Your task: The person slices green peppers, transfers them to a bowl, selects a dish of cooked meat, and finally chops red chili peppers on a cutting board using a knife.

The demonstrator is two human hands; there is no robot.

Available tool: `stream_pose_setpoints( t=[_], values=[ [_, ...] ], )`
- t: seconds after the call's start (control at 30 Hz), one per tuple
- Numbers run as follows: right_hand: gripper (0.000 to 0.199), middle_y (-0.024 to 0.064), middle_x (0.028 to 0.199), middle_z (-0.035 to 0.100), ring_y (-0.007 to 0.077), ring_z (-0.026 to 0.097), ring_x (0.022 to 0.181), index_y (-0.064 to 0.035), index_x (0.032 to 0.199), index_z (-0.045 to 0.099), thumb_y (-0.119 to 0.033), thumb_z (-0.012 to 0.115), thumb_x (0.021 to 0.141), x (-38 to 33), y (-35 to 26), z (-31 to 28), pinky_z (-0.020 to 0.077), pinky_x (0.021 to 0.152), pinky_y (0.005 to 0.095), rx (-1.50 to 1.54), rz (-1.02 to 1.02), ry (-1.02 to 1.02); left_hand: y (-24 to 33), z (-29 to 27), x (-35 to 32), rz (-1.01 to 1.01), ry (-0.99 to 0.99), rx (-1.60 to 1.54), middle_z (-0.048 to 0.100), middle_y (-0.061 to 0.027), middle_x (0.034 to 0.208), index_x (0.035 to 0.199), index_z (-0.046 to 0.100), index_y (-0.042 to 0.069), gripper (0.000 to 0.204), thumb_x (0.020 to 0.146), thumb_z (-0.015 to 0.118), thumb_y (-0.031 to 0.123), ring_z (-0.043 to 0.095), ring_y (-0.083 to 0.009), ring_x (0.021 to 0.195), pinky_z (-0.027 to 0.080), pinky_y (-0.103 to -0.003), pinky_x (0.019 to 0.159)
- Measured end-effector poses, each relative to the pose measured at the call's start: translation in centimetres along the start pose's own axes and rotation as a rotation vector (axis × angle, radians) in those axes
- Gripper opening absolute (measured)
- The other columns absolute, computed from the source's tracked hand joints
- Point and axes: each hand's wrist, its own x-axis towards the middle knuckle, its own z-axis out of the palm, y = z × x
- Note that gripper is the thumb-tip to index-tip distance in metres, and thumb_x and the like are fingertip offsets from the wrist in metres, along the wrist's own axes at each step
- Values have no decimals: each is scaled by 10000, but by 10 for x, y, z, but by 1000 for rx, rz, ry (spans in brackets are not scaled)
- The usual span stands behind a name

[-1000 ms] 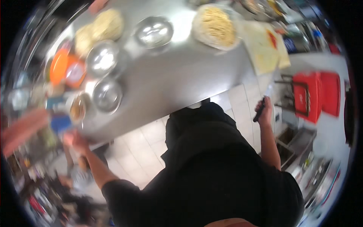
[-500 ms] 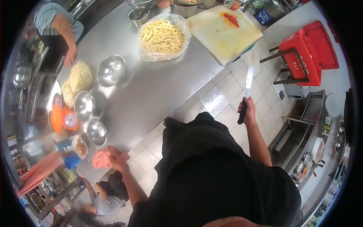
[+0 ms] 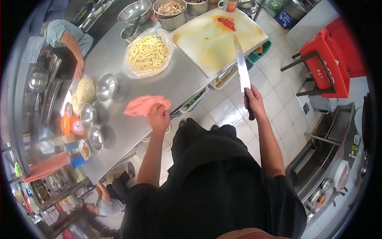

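Knife (image 3: 243, 71), held in R hand (image 3: 254, 101), by near-R side of chopping board (image 3: 199, 49); blade points away from person, tip overlaps board in view, can't tell if touching. R fingers wrapped tight round blk handle.

L hand (image 3: 159, 118) is nearer person than board & off to its L, fingers drawn together, clamped on R end of pink cloth (image 3: 139, 105); cloth lies crumpled on steel table (image 3: 171, 85), L of board, nr table's front edge.

On board: small heap of chopped red food (image 3: 227, 24), toward far edge, w/ orange stain around. Just L of board: clear plastic bag (image 3: 169, 59) w/ thick yellow noodles (image 3: 147, 53). At board's far-L corner: steel pot (image 3: 175, 24). Just past far edge: mug (image 3: 230, 6) w/ reddish contents.

Well L of board, beyond noodles: three shiny steel bowls (image 3: 107, 87), then orange scale (image 3: 76, 126). Lower than board, by its R side: green tub (image 3: 263, 51). Well R of board: red box (image 3: 318, 67) w/ lid up. Far L of board: co-worker (image 3: 65, 34) in grey top, one arm reaching to table edge.
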Motion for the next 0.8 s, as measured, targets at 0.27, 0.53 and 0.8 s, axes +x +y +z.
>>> stream_pose_setpoints(
  t=[0.27, 0.53, 0.8],
  values=[
    [449, -26, 713, 557, 62, 526, 598, -126, 1409, 581, -151, 591, 960, 119, -5, -11, 447, 542, 248, -212, -137, -5, 30, 52, 66, 81, -59, 1, 539, -134, 1312, 891, 684, 96, 179, 731, 752, 138, 447, -400, 1291, 338, -531, 1077],
    [477, 212, 948, 715, 329, 711, 862, -196, 1397, 593, -262, 642, 927, 216, -23, -29, 549, 783, 402, -823, -457, 136, 42, 106, 123, 79, -160, -127, 562, -120, 1289, 1060, 631, 73, 351, 744, 749, 170, 475, -377, 1280, 371, -516, 1063],
    [448, 203, 971, 715, 383, 697, 898, -234, 1388, 599, -318, 596, 948, 294, -85, -35, 546, 797, 469, -1233, -493, -143, 64, 122, 143, 9, -116, -66, 500, -160, 1357, 1222, 548, 63, 538, 743, 770, 168, 468, -394, 1283, 373, -537, 1072]
  ],
)
